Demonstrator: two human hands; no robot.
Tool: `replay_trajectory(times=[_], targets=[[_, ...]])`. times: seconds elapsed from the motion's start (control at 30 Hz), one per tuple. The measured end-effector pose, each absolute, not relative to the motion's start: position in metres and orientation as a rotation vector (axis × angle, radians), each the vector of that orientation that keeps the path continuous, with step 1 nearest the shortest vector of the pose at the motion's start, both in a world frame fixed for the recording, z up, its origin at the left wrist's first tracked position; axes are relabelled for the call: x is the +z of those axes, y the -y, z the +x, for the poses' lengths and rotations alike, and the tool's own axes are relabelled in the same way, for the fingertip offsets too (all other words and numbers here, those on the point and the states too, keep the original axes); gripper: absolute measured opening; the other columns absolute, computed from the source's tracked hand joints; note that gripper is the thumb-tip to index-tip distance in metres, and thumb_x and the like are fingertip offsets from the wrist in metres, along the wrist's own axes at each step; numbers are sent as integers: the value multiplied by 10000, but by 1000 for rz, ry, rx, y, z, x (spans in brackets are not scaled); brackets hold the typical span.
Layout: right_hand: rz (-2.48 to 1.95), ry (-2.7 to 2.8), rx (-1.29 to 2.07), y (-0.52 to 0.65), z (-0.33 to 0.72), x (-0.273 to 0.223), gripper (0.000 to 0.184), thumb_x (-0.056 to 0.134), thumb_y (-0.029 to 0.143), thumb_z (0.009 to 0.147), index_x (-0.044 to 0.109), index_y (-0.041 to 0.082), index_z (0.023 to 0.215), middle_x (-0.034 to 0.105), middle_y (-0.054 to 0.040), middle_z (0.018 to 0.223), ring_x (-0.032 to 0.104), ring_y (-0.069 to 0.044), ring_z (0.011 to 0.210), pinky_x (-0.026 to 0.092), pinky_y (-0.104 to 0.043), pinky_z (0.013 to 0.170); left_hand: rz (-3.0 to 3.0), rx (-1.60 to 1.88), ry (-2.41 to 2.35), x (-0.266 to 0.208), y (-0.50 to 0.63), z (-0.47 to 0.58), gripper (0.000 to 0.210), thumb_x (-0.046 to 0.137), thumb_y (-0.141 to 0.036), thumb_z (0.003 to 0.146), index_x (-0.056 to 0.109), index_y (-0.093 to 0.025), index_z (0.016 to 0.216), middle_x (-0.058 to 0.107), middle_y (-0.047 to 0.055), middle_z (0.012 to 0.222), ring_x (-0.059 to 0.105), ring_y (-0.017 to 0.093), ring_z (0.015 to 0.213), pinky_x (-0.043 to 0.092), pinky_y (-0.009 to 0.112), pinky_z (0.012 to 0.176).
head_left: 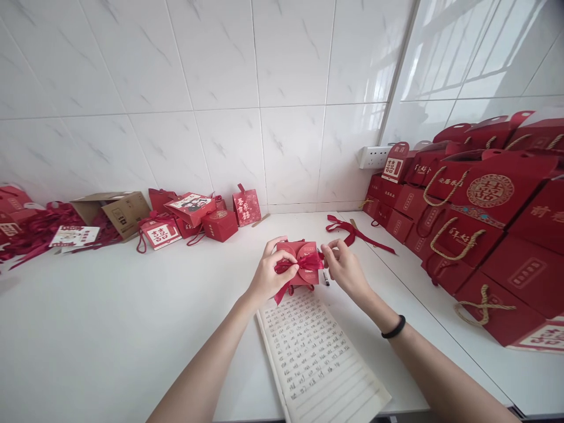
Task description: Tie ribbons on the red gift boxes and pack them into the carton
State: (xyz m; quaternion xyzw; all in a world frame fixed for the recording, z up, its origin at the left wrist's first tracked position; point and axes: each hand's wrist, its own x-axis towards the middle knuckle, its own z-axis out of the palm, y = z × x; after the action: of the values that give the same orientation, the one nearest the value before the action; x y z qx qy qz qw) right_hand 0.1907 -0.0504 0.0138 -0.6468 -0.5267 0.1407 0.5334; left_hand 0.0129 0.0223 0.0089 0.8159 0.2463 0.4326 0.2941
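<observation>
A small red gift box (309, 275) sits at the far end of an open notebook (308, 346) covered in handwriting. Across its top runs a dark red satin ribbon (311, 261) tied in a bow. My left hand (272, 271) pinches the bow near its knot, thumb and forefinger closed on the ribbon. At the right side of the box, my right hand (343, 264) has its fingertips closed on the other end of the bow. A black band circles my right wrist. Part of a pen (326, 278) shows between the box and my right hand.
Red gift boxes with rope handles (467, 223) are stacked along the right. Several small red boxes (220, 225), a brown carton (121, 212) and a ribbon heap (48, 226) line the back left. A loose ribbon (352, 229) lies before the tiled wall, near a power strip (374, 157).
</observation>
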Motion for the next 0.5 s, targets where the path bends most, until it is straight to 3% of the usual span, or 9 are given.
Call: replay_trajectory(times=[0.13, 0.33, 0.5], targets=[[-1590, 1548, 175, 54, 192, 13, 425, 349, 608, 840, 371, 220, 668, 467, 13, 499, 449, -148, 463, 334, -258, 486, 2168, 1166, -669, 9, -22, 13, 58, 616, -246, 773, 651, -201, 786, 433, 84, 1319, 400, 244, 1301, 388, 386, 1054], [-1571, 1639, 309, 53, 191, 9, 447, 385, 588, 855, 362, 215, 612, 489, 7, 498, 421, -126, 439, 336, -249, 466, 2059, 1251, -655, 6, -21, 12, 154, 616, -303, 775, 565, -201, 879, 433, 101, 1362, 328, 239, 1354, 347, 403, 1084], [-1440, 1522, 616, 50, 194, 10, 475, 390, 636, 864, 416, 200, 677, 527, 18, 512, 476, -109, 418, 404, -228, 445, 1871, 1243, -673, -1, -28, 13, 182, 572, -366, 783, 503, -198, 793, 470, 109, 1309, 395, 248, 1304, 488, 355, 912]])
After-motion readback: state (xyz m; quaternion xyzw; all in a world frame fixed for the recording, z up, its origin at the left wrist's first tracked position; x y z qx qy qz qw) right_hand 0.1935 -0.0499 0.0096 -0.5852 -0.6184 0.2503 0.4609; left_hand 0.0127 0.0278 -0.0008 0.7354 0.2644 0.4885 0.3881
